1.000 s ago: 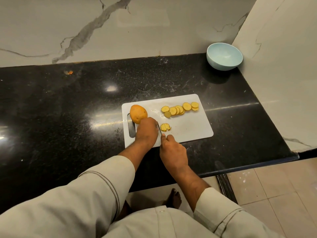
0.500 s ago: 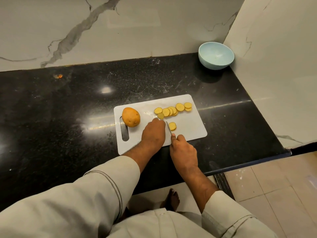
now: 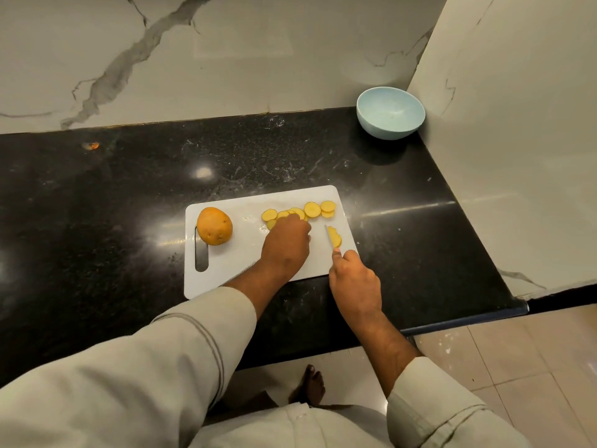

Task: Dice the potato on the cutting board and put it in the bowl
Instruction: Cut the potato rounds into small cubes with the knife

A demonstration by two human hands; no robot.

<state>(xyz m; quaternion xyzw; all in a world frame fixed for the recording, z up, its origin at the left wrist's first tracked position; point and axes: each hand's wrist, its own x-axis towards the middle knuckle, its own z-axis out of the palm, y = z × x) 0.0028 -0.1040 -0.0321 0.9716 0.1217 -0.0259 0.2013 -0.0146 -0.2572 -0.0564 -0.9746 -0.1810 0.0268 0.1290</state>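
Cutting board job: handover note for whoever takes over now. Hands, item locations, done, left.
Left hand: reaching onto the potato slices; grip hidden.
Right hand: grips the knife, blade beside a cut slice.
Uncut potato piece sits at the cutting board left end.
Bowl is at the counter's back right, holding no potato.
Done: slicing partly. Left: dicing, transfer.

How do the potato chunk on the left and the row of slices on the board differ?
The potato chunk is one thick, rounded piece with brown skin showing; the slices are many thin flat rounds with pale yellow cut faces. The chunk sits alone by the handle slot; the slices overlap, under the left hand. Both lie on the cutting board.
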